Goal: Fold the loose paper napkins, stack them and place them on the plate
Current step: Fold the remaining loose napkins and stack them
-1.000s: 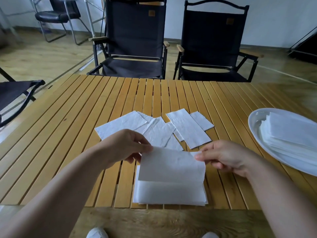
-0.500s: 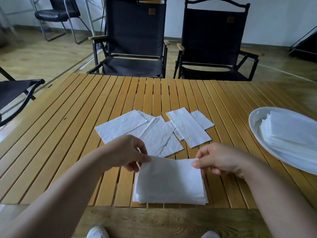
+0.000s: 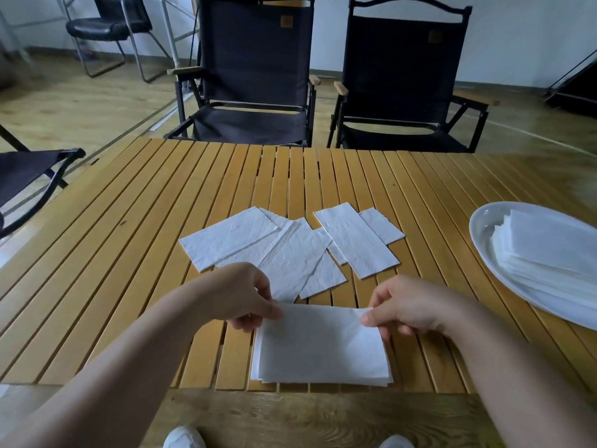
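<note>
White folded napkin (image 3: 319, 345), left of the plate (image 3: 478, 232): our left hand (image 3: 239, 295) and right hand (image 3: 408, 305) each pinched a far corner, grips likely squaring the edges.

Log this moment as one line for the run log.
napkin: flat on near pile | left grip: pinches far-left corner | right grip: pinches far-right corner | loose napkins: overlapping beyond | plate: holds stack

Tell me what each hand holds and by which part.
Both hold the top napkin of the near stack: the left hand pinches its far left corner, the right hand its far right corner.
</note>
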The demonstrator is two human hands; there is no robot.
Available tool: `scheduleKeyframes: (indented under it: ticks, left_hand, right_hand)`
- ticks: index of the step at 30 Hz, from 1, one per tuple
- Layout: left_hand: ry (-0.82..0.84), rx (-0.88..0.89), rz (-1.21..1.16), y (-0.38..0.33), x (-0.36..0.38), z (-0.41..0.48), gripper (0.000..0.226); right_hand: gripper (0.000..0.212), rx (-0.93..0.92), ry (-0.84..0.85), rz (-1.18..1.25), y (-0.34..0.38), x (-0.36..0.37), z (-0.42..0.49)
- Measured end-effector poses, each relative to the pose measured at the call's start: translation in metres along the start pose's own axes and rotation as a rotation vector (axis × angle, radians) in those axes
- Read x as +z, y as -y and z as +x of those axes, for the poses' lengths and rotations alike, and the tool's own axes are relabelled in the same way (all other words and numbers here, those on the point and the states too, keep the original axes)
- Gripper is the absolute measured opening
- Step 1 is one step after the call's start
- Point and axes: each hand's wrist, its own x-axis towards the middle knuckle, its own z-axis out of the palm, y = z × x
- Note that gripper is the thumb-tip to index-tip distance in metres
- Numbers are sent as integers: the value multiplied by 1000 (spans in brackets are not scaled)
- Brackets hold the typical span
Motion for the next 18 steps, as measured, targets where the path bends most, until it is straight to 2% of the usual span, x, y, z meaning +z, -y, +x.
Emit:
scheduleKeyframes:
  ticks: [5, 7, 9, 11, 14, 18]
  left_hand:
    - [-11, -24, 118, 3, 1, 2, 29]
    - [-27, -37, 127, 6, 0, 3, 32]
    - [-90, -54, 122, 8, -3, 5, 35]
    - [-223, -71, 127, 11, -6, 8, 28]
    - [-419, -87, 162, 16, -8, 10, 12]
    - [-513, -78, 152, 22, -6, 11, 22]
  right_hand:
    - [26, 35, -43, -103, 1, 2, 2]
    - [35, 25, -132, -111, 0, 1, 4]
    - [41, -14, -292, -60, -1, 1, 9]
    - [36, -73, -444, -18, 1, 3, 15]
    - [20, -172, -535, 59, 14, 13, 22]
    - [16, -280, -573, 65, 34, 31, 36]
